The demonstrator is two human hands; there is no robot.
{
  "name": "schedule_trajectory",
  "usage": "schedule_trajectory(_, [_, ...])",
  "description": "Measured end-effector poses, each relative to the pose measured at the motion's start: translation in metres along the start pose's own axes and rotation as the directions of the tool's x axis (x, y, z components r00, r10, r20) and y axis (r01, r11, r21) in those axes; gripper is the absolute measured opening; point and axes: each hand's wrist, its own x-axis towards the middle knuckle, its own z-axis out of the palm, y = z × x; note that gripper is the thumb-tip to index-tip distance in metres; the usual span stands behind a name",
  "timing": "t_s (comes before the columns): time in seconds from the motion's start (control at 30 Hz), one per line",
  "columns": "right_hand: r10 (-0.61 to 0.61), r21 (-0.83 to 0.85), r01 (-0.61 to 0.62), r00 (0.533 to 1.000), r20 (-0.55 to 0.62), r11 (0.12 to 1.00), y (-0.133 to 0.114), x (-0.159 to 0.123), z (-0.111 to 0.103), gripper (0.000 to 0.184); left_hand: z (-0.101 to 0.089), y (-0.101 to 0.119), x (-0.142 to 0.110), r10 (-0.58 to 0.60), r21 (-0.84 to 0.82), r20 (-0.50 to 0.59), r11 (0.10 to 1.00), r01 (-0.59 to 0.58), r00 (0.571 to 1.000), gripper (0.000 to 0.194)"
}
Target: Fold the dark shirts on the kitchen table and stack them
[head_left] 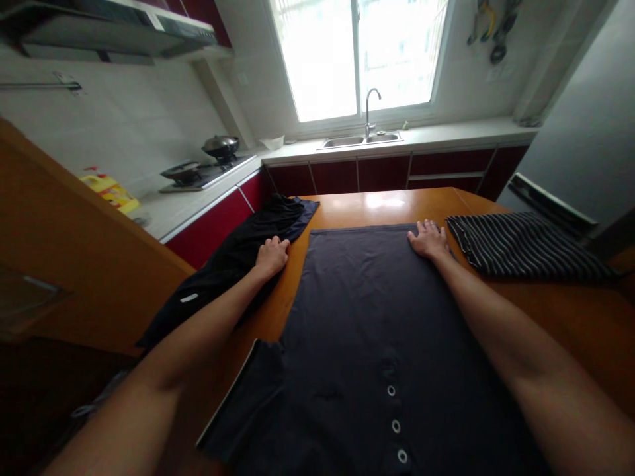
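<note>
A dark grey polo shirt (367,297) lies spread on the wooden table (381,199), its hem at the far side. Pale round buttons run down the placket close to me, and the short sleeve at left has a light edge. My right hand (429,239) rests flat on the hem's far right corner, fingers stretched out. To the left, my left hand (272,255) is on a black garment (233,248) bunched along the table's edge, its fingers curled into the cloth. A small white label shows on that garment.
A folded striped cloth (526,244) lies on the table at right, near the grey fridge (580,125). Beyond are a sink (342,141) under the window and a stove (211,173) with pans. A yellow jug (112,190) stands on the left counter.
</note>
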Motion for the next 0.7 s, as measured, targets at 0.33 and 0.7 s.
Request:
schedule_trajectory(0.33, [-0.123,-0.025,0.121,0.953,-0.278,0.992,-0.013,-0.025,-0.015,0.055,-0.019,0.104,-0.020,0.206,-0.172,-0.143,0.958,-0.230,0.968,0.050])
schedule_trajectory(0.7, [-0.425,0.080,0.419,0.902,0.074,0.904,-0.076,-0.069,0.000,0.065,0.002,0.174,0.004,0.348,-0.365,-0.007,0.872,-0.326,0.938,0.060])
